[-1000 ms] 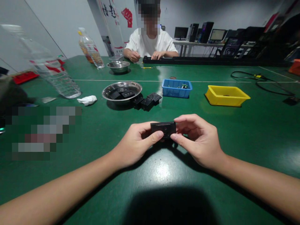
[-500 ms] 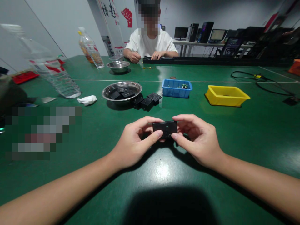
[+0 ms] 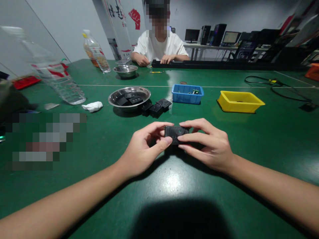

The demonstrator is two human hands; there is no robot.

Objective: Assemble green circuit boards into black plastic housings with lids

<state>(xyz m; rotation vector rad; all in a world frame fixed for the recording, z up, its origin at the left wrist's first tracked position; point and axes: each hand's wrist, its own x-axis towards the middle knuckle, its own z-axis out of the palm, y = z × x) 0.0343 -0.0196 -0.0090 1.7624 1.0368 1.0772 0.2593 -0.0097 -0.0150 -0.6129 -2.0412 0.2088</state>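
Note:
A small black rectangular case (image 3: pixel 175 130) with small holes in its face is held up over the green table (image 3: pixel 104 186). My left hand (image 3: pixel 147 149) grips its left end, thumb on the face and fingers behind. My right hand (image 3: pixel 209 144) holds the right end, with one finger across the face, another at the top edge and the thumb at the bottom. Beyond them, several similar black parts (image 3: pixel 157 108) lie beside a metal bowl (image 3: pixel 112 103) that holds more black pieces.
A blue bin (image 3: pixel 187 98) with small parts and a yellow bin (image 3: pixel 240 107) stand further back. On the left are a large plastic bottle (image 3: pixel 59 81) and a crumpled tissue (image 3: pixel 92 106). Across the table, a person (image 3: pixel 159 46) handles a long black bar (image 3: pixel 224 65).
The case has tilted so its face shows more. My right hand's fingers have shifted, and one now lies across the face. My left hand has barely moved.

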